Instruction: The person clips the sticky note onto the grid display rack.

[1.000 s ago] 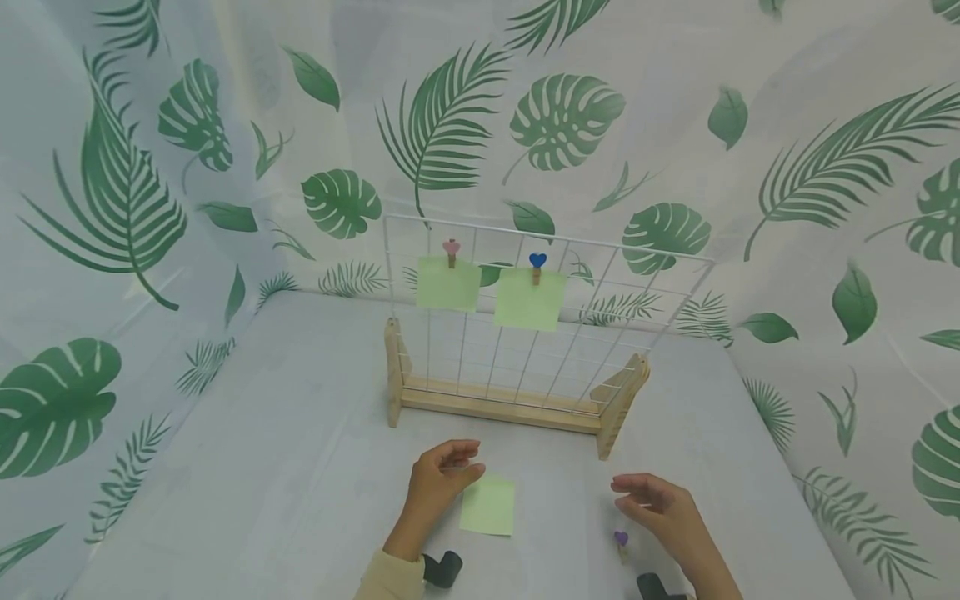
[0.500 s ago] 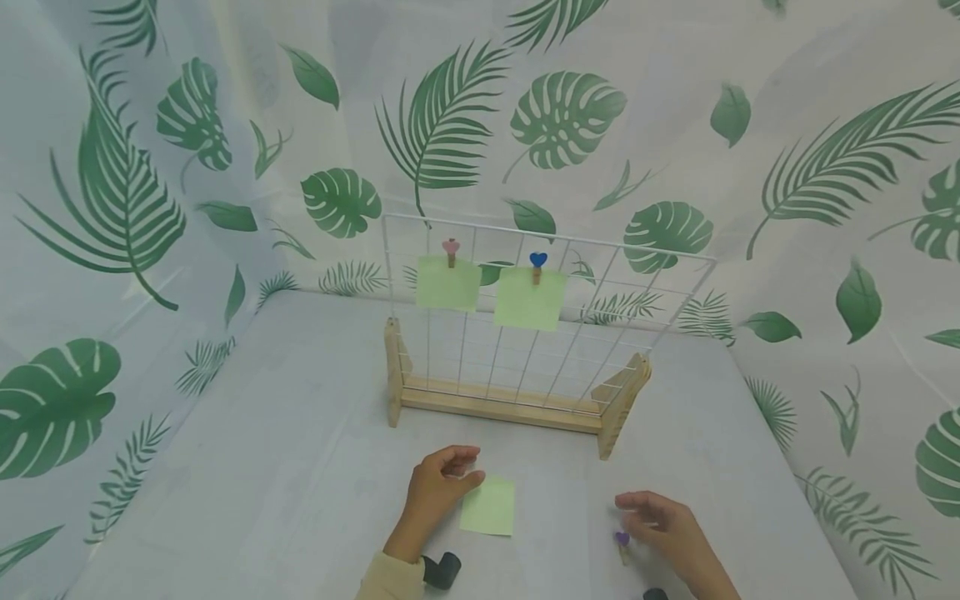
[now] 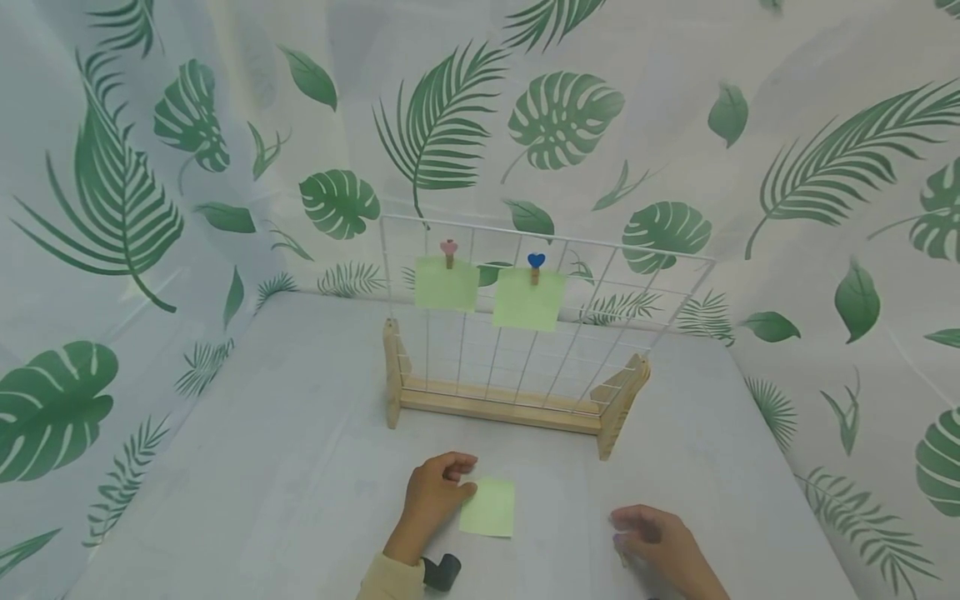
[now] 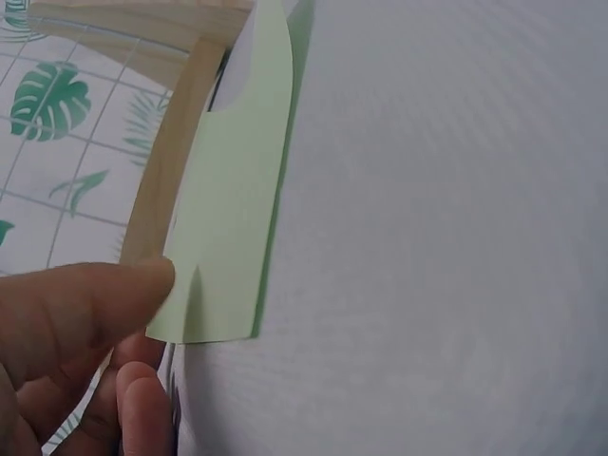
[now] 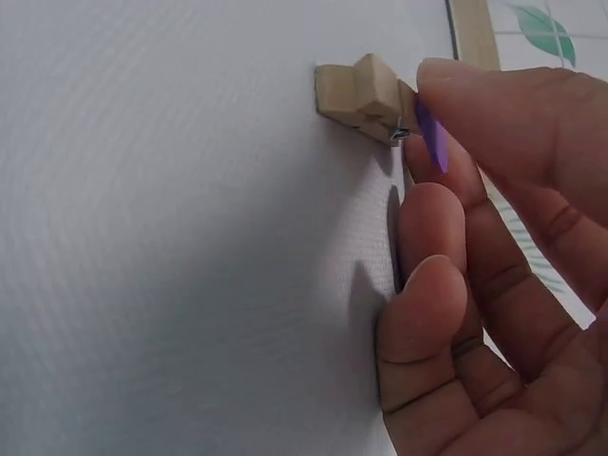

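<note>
My left hand [image 3: 437, 493] rests at the left side of a light green sticky note [image 3: 493, 508] on the white table. In the left wrist view, the thumb [image 4: 133, 294] overlaps the note's edge, its shadow falling on the paper, while the other fingers curve loosely beside it. To the right, my right hand [image 3: 663, 542] is down at a small wooden clothespin [image 5: 356, 95] topped with a purple heart. Thumb and index finger pinch the heart end, as the right wrist view shows; the remaining fingers curl close to the table.
Behind the hands stands a white wire grid [image 3: 517, 358] in a wooden base [image 3: 502, 411]. Two green notes hang on it, under a pink-heart clothespin [image 3: 449, 254] and a blue-heart clothespin [image 3: 536, 268]. A leaf-print curtain [image 3: 450, 83] surrounds the table.
My right hand has come down and toward me, onto the purple-heart clothespin. The left hand has lowered slightly, its thumb now at the note's edge.
</note>
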`<state>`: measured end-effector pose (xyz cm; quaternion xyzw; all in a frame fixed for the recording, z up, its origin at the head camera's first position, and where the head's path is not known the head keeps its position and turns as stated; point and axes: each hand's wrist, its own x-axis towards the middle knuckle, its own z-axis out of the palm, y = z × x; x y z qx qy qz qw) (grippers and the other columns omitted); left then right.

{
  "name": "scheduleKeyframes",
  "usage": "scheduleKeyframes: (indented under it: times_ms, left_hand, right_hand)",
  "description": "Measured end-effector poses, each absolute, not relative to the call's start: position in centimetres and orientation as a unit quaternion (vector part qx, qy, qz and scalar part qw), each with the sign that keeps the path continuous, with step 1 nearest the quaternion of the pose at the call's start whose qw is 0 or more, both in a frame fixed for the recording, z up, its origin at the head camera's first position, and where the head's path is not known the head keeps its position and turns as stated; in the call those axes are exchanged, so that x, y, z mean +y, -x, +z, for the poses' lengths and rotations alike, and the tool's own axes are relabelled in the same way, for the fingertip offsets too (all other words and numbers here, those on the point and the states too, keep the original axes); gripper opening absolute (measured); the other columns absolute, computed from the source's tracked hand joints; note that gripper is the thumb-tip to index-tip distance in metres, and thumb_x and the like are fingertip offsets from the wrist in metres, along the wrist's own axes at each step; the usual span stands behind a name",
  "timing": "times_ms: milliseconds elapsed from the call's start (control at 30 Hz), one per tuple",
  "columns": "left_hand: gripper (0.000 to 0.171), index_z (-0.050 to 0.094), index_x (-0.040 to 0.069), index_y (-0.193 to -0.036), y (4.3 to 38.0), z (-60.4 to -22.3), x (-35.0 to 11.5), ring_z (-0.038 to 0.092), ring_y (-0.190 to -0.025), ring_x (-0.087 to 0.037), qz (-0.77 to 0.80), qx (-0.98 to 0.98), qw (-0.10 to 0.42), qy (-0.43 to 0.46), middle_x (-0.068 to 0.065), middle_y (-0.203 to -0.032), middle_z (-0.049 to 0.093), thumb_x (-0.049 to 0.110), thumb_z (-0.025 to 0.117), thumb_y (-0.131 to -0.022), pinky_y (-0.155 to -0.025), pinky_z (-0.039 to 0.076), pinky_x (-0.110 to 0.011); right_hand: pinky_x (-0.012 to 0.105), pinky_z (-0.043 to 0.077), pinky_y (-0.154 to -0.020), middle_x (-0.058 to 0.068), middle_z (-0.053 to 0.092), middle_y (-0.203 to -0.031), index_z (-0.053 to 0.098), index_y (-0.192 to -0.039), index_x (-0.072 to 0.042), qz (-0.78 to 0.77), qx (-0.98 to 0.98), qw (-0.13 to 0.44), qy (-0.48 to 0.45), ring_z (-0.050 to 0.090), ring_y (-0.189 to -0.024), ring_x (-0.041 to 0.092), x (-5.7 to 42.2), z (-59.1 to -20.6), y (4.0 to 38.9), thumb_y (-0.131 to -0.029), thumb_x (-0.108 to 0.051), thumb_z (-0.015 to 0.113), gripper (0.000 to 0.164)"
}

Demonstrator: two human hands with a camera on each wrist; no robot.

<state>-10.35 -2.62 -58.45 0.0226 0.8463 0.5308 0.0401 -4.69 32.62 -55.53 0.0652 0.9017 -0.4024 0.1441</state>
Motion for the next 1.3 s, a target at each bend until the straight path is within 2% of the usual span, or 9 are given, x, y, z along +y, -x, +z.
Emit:
scheduleKeyframes:
  times_ms: [133, 267, 433, 600, 800, 1000, 1200, 1300]
  left_hand:
    - [0.03, 0.082, 0.01, -0.107, 10.3, -58.6, -2.6, 0.065, -0.084, -0.009, 0.517, 0.855, 0.03, -0.031, 0.001, -0.099, 0.08, -0.001, 0.087, -0.08, -0.078, 0.057, -0.027]
    - [0.029, 0.082, 0.01, -0.103, 10.3, -58.6, -2.5, 0.064, -0.081, -0.007, 0.511, 0.858, 0.028, -0.035, 0.002, -0.094, 0.079, -0.004, 0.087, -0.079, -0.075, 0.057, -0.025]
    - [0.025, 0.082, 0.009, -0.1, 10.2, -58.3, -2.5, 0.063, -0.079, -0.008, 0.505, 0.862, 0.033, -0.035, 0.003, -0.09, 0.077, -0.004, 0.087, -0.079, -0.074, 0.054, -0.024]
    - [0.025, 0.081, 0.007, -0.099, 10.2, -58.0, -2.6, 0.06, -0.076, -0.007, 0.497, 0.866, 0.032, -0.037, 0.003, -0.086, 0.075, -0.005, 0.088, -0.078, -0.071, 0.052, -0.024]
    - [0.02, 0.08, 0.006, -0.096, 10.4, -57.8, -2.8, 0.055, -0.073, -0.004, 0.498, 0.865, 0.041, -0.047, 0.006, -0.081, 0.07, -0.007, 0.086, -0.081, -0.069, 0.049, -0.022]
    - [0.016, 0.08, 0.007, -0.091, 10.5, -57.5, -3.0, 0.055, -0.072, -0.003, 0.49, 0.868, 0.044, -0.068, 0.007, -0.079, 0.069, -0.006, 0.083, -0.084, -0.068, 0.049, -0.021]
    - [0.013, 0.081, 0.009, -0.089, 10.7, -57.2, -3.2, 0.056, -0.073, -0.005, 0.48, 0.873, 0.051, -0.074, 0.007, -0.079, 0.069, -0.003, 0.082, -0.087, -0.069, 0.05, -0.023]
    - [0.009, 0.081, 0.011, -0.091, 10.7, -57.1, -3.3, 0.061, -0.078, -0.008, 0.476, 0.874, 0.056, -0.077, 0.005, -0.085, 0.073, 0.002, 0.082, -0.091, -0.072, 0.054, -0.027]
  right_hand:
    - [0.029, 0.062, -0.083, 0.015, 0.078, -0.113, 0.074, -0.119, 0.005, -0.411, 0.9, 0.145, -0.024, 0.074, -0.093, 0.017, 33.1, -55.7, 4.5, -0.094, -0.008, 0.083, 0.029]
    - [0.023, 0.058, -0.079, 0.007, 0.078, -0.103, 0.075, -0.117, 0.004, -0.406, 0.902, 0.142, -0.02, 0.071, -0.087, 0.012, 33.1, -55.7, 4.4, -0.094, -0.008, 0.083, 0.027]
    - [0.028, 0.055, -0.074, -0.003, 0.072, -0.088, 0.079, -0.105, -0.004, -0.365, 0.917, 0.144, -0.067, 0.064, -0.082, 0.014, 32.2, -55.7, 4.3, -0.09, -0.01, 0.087, 0.018]
    - [0.035, 0.053, -0.079, -0.004, 0.067, -0.084, 0.078, -0.095, -0.01, -0.347, 0.921, 0.153, -0.088, 0.059, -0.083, 0.016, 31.5, -55.3, 4.2, -0.09, -0.011, 0.087, 0.01]
    - [0.044, 0.058, -0.088, -0.004, 0.074, -0.092, 0.077, -0.095, -0.011, -0.356, 0.921, 0.149, -0.051, 0.068, -0.093, 0.017, 32.1, -55.3, 4.4, -0.092, -0.013, 0.085, 0.009]
    - [0.043, 0.059, -0.09, -0.001, 0.077, -0.098, 0.077, -0.097, -0.01, -0.376, 0.916, 0.134, -0.048, 0.071, -0.1, 0.021, 32.4, -55.0, 4.7, -0.095, -0.011, 0.082, 0.006]
    - [0.054, 0.058, -0.101, 0.005, 0.08, -0.107, 0.079, -0.106, -0.006, -0.397, 0.909, 0.109, -0.066, 0.072, -0.112, 0.029, 32.4, -54.6, 4.9, -0.099, -0.01, 0.078, 0.008]
    - [0.046, 0.059, -0.103, 0.012, 0.08, -0.115, 0.078, -0.116, 0.001, -0.416, 0.903, 0.084, -0.063, 0.074, -0.114, 0.024, 32.4, -54.6, 4.8, -0.101, -0.01, 0.077, 0.018]
